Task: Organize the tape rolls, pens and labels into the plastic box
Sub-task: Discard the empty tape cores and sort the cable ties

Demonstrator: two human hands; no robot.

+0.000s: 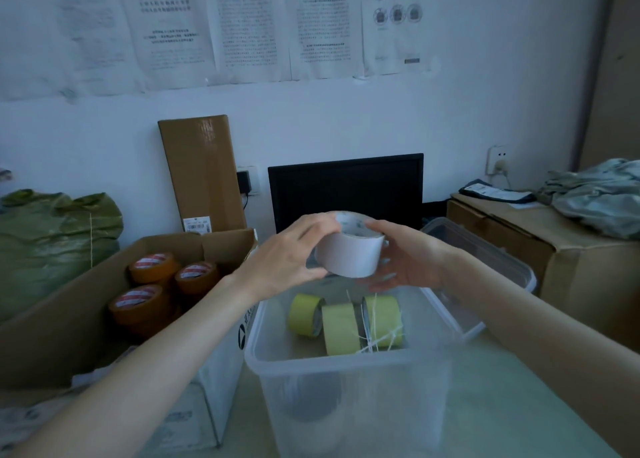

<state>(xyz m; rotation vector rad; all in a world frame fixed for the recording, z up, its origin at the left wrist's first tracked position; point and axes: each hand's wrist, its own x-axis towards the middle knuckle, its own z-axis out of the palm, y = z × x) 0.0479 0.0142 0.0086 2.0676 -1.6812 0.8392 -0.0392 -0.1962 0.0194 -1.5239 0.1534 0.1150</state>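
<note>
While both bare hands grip it, a white tape roll point(348, 254) hangs above the far end of a clear plastic box point(349, 364). Left hand point(291, 255) clasps its left side; right hand point(407, 258) cups the right. Its open core tilts up and away toward the wall. Inside the box, three yellow tape rolls point(346, 322) lie on edge, side by side. Orange tape rolls point(162, 284) fill a cardboard box point(62, 322) to the left. Behind stand a dark monitor point(346, 189) and a white wall with papers point(242, 24).

Left hand point(284, 260), right hand point(412, 260): both forearms bare, no sleeves, slender fingers, short nails.
</note>
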